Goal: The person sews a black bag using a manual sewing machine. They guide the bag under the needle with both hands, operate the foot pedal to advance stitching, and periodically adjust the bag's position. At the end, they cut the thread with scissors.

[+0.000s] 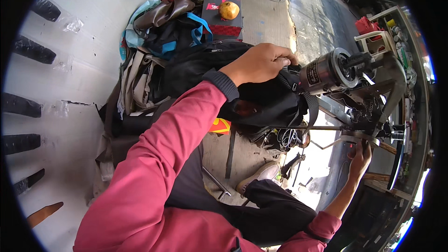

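A black backpack (205, 72) lies across my lap and the bench, one end up against a cylindrical metal sewing machine (322, 72). My left hand (261, 65) is closed on the backpack's edge beside the machine's cylinder, fingertips partly hidden. A black webbing strap (311, 107) hangs in a loop below the cylinder. Low on the machine, my right hand (359, 161) is closed around a curved metal hand wheel (357, 137). The needle area is hard to make out.
A dark box (223, 27) bears a yellowish round fruit (228, 10). Bags and cloth (140, 74) are heaped at left. Dark strips (28, 49) line the white surface. A cluttered glass-sided case (413, 79) stands at right. Wires (287, 137) lie below the backpack.
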The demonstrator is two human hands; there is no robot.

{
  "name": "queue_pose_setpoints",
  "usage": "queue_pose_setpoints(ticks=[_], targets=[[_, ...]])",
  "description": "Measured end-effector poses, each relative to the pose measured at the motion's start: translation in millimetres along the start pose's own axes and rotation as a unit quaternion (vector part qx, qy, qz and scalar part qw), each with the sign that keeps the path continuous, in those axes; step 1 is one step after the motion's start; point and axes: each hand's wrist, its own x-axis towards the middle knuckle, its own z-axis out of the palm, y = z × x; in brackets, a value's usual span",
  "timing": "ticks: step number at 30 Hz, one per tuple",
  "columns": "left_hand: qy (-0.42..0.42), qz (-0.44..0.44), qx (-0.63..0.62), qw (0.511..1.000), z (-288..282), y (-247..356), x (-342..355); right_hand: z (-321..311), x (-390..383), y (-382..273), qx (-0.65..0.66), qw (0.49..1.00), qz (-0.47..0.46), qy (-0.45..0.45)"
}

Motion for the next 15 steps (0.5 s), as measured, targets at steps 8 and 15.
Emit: queue_pose_setpoints(ticks=[8,15], targets=[[-0.19,0.017,0.108,0.976,29.7,-47.8,52.1,-46.3,49.6,97.4,-0.102,0.979,0.076,0.162],[-0.225,0.105,0.119,0.961,44.0,-63.7,59.4,44.6,16.9,91.7,-0.037,0.981,0.152,-0.111]])
